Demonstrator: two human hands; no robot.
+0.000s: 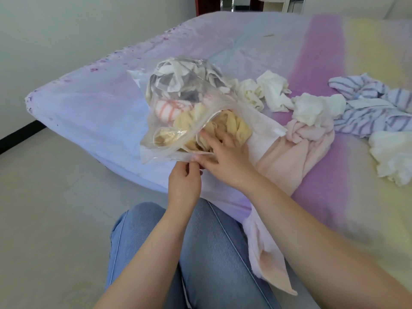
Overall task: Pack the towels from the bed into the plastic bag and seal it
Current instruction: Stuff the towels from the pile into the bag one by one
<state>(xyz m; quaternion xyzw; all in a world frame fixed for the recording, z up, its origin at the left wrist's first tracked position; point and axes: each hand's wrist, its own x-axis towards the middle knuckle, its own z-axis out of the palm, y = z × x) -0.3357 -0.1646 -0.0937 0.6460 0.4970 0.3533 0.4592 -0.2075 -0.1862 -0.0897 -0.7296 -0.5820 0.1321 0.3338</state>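
A clear plastic bag [178, 94] lies on the bed corner, stuffed with white, grey, striped and yellow towels. Its mouth faces me. My left hand [185, 181] pinches the bag's near rim at the opening. Straight fingers of my right hand [225, 159] press a yellow towel [231, 127] into the mouth. Loose towels lie to the right: a pink one [296, 150] draped over the bed edge, white ones [274, 92], and a blue-striped one [374, 103].
The bed [89, 112] has a lilac, purple and yellow cover; its corner points left over a pale tiled floor [44, 208]. My knees in blue jeans [200, 253] sit against the bed edge. A white wall stands behind.
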